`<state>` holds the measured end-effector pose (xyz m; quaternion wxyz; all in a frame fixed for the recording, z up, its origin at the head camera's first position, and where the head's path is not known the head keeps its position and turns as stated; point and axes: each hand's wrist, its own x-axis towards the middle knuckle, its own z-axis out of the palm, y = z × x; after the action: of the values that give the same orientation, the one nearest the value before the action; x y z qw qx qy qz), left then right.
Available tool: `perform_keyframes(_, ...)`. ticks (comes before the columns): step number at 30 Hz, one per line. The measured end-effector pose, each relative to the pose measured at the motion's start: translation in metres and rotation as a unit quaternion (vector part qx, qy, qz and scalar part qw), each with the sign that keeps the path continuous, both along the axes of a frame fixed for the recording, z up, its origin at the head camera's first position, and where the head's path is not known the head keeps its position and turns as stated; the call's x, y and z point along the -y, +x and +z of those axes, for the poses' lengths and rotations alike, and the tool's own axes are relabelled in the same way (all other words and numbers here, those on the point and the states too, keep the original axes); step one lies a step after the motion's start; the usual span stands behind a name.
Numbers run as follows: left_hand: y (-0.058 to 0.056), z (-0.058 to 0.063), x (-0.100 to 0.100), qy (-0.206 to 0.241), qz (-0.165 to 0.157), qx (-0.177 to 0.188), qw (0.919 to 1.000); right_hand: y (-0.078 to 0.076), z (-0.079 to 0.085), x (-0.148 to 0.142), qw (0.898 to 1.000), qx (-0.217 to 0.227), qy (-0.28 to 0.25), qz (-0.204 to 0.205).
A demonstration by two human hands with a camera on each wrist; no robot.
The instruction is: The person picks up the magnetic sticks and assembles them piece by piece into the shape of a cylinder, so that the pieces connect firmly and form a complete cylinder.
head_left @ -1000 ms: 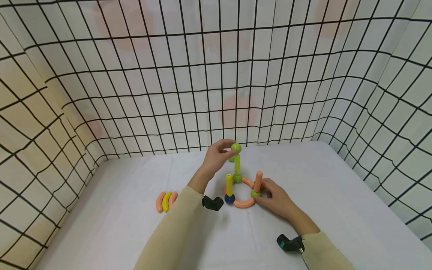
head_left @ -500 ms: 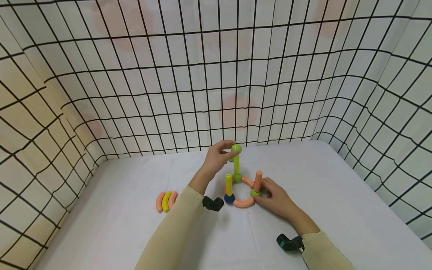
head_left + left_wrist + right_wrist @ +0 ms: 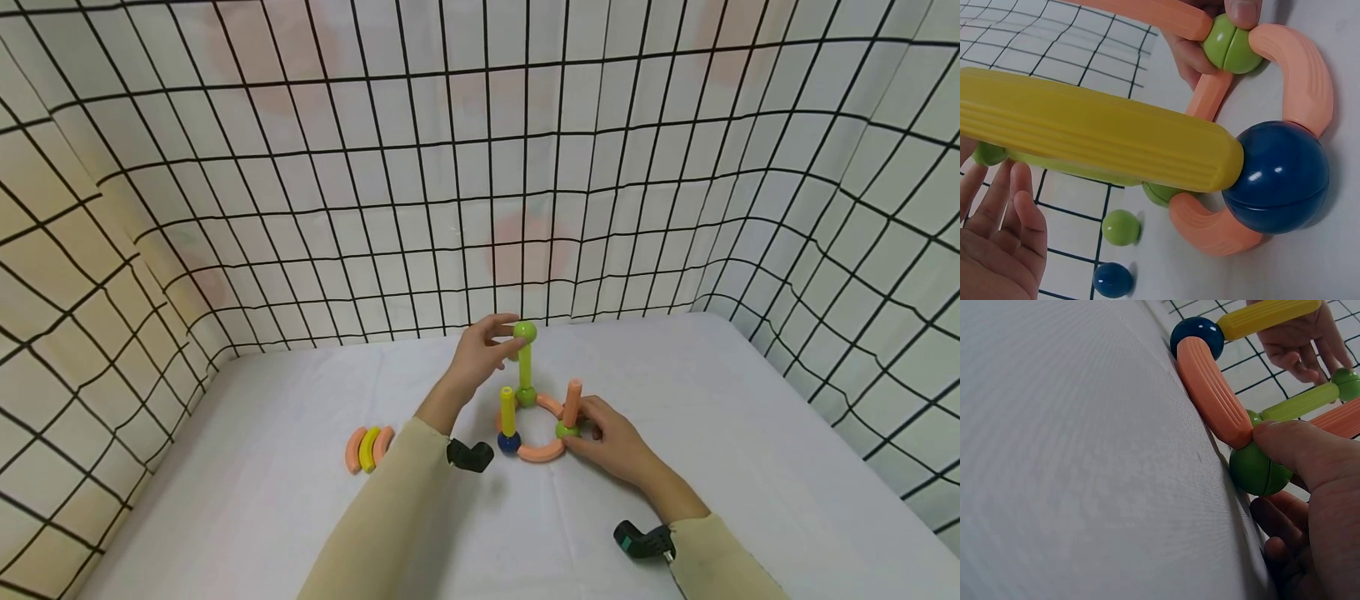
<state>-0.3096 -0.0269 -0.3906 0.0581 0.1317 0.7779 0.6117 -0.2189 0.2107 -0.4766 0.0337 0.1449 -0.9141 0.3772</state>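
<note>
A ring of curved orange bars and balls lies on the white table. Three rods stand upright from its balls: a yellow rod on a blue ball, a lime rod at the back, and an orange rod at the right. My left hand lightly pinches the green ball topping the lime rod, thumb and fingertips at its side. With thumb and fingers, my right hand grips the green ball under the orange rod. Other right fingers are partly hidden behind that ball.
Left of the ring, two curved orange bars lie with a curved yellow bar between them. A loose green ball and a loose blue ball sit behind the ring. Black wire grid encloses the table's back and sides.
The fingers of my left hand have loosened slightly around the top green ball, with the index finger drawn back a little. My right hand and the ring stay nearly still.
</note>
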Motion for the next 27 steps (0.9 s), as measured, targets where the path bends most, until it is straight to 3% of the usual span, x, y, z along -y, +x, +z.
perform_keyframes(12,0.001,-0.016,0.007,0.046,0.029,0.017,0.9984,0.001,0.001,-0.001,1.0,-0.006,-0.01,0.009)
perform_keyframes(22,-0.004,-0.033,0.011,0.01,0.051,0.021,0.9984,0.001,0.001,0.0,1.0,0.004,-0.011,0.006)
perform_keyframes(27,-0.008,-0.041,0.014,-0.026,0.08,0.027,0.996,0.001,0.0,-0.001,1.0,-0.02,-0.003,0.012)
